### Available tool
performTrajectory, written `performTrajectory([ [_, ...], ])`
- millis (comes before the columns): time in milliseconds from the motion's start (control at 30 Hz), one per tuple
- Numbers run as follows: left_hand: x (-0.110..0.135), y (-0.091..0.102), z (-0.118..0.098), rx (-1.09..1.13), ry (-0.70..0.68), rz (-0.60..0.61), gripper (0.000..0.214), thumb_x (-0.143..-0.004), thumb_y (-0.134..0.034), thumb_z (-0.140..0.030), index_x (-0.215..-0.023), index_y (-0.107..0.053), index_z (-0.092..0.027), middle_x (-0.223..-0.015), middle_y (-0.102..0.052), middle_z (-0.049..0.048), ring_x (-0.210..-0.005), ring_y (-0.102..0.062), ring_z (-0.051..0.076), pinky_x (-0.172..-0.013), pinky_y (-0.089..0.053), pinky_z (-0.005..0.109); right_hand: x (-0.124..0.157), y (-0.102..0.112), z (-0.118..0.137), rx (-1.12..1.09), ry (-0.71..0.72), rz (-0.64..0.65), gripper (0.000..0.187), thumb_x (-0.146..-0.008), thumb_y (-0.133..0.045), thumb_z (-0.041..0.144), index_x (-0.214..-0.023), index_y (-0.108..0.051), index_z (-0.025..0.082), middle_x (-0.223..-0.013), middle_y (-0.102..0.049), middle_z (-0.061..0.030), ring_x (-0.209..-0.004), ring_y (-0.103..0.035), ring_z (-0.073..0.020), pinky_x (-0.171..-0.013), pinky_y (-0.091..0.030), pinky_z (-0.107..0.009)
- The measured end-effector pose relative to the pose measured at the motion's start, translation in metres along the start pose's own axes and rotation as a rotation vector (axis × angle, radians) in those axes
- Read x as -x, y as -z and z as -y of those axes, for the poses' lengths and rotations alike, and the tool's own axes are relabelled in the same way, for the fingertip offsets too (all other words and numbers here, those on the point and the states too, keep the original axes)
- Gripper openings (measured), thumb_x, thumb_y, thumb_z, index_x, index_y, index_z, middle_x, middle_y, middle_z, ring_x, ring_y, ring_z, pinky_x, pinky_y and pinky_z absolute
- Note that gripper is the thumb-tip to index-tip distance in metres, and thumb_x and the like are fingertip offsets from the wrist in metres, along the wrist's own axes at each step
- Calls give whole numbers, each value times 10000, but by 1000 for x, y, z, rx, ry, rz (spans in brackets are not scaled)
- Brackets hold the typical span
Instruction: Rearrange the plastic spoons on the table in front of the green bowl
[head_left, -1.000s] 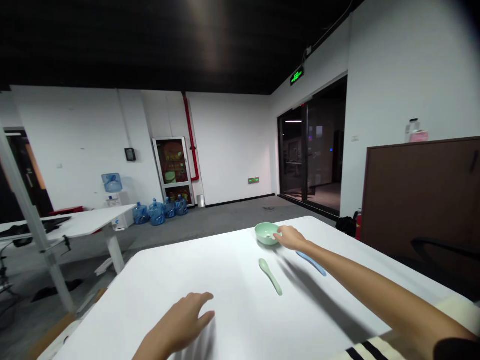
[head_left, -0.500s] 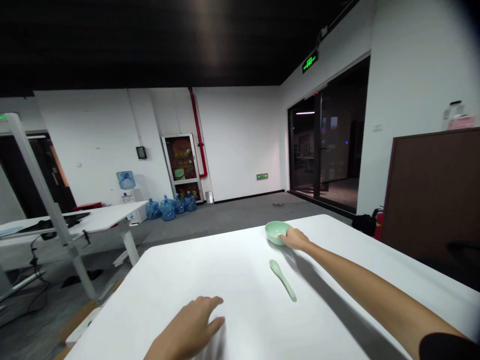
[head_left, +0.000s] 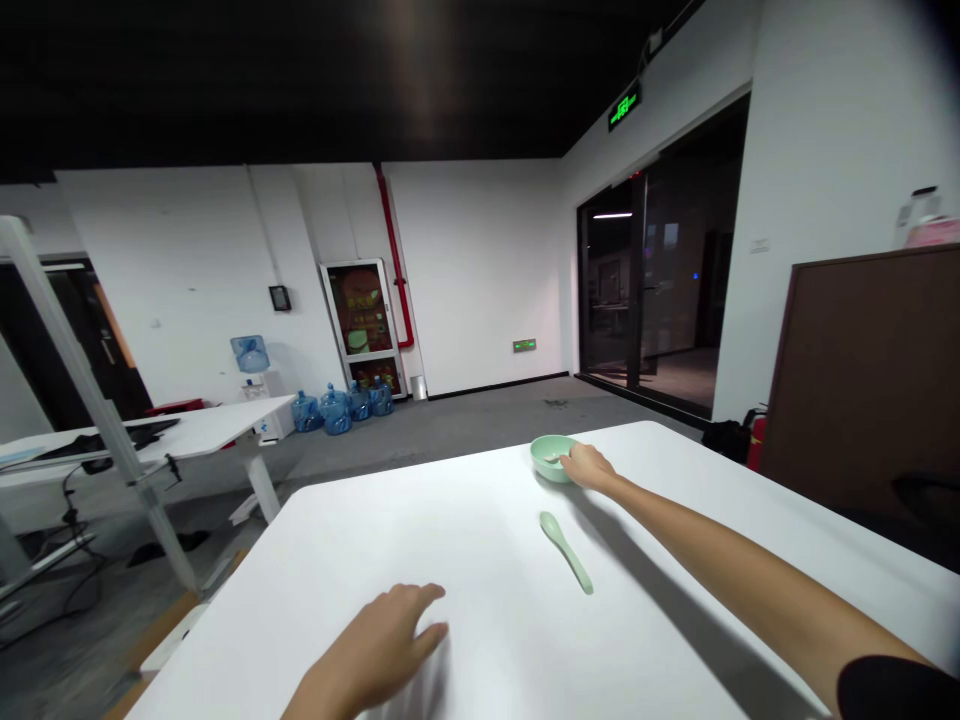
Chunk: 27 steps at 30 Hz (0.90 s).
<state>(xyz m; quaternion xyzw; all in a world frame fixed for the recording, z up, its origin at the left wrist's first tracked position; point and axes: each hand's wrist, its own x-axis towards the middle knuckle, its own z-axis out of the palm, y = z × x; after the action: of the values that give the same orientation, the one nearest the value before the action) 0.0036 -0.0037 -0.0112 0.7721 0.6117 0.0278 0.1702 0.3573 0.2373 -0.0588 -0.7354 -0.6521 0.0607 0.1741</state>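
Glossy green bowl [head_left: 550,459] and spoon [head_left: 565,551], smooth matt white tabletop [head_left: 390,530]

I log blue water jugs [head_left: 337,410] on the floor near a water dispenser [head_left: 250,370], with a red pipe [head_left: 395,250] on the far wall. At right I note a glass door [head_left: 609,290] below a green exit sign [head_left: 624,106], and a red fire extinguisher [head_left: 757,443] beside a brown cabinet [head_left: 862,380].

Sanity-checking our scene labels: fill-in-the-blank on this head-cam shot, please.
The right hand is at the rim of a pale green ____.
A pale green spoon lies on the white table, nearer the ____ hand.
The left hand rests open on the table, holding ____.
A red ____ stands beside the brown cabinet.

bowl; right; nothing; fire extinguisher
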Motion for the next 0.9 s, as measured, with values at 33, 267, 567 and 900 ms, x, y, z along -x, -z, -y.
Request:
performTrajectory([
  [33, 0, 0, 1, 0, -3, 2, 539, -836, -376, -599, -1281, -507, -326, -1260, -587, 52, -1144, -527, 278, -961, -393, 417, 2, 4, -2, -2, 9, -14, 406, -856, -379, 450, -966, -650, 168, -1026, -650, -144, -855, -624, -248, -647, -421, -286],
  [267, -1, -5, 6, -17, -30, -4, 575, -823, -381, -615, -1288, -504, -300, -1262, -584, 64, -1142, -530, 280, -957, -394, 402, 31, 44, -35, -2, 21, -5, 466, -896, -333, 487, -948, -625, 128, -951, -664, -155, -788, -622, -203, -630, -397, -254],
  [567, 7, -4, 5, -25, -58, -32, 571, -811, -394, -603, -1274, -523, -295, -1266, -588, 60, -1153, -531, 274, -957, -402, 389, 81, 69, -87, 13, -128, 173, 396, -904, -378, 415, -1036, -545, 81, -788, -669, -143, -493, -591, -141, -537, -424, -248],
  [900, 8, -5, 3, -22, -53, -39, 544, -815, -403, -586, -1269, -527, -311, -1271, -584, 50, -1158, -530, 267, -971, -398, 402, 85, 39, -132, 43, -263, 210, 329, -809, -481, 256, -1081, -497, 72, -844, -653, -156, -441, -597, -158, -506, -458, -276],
])
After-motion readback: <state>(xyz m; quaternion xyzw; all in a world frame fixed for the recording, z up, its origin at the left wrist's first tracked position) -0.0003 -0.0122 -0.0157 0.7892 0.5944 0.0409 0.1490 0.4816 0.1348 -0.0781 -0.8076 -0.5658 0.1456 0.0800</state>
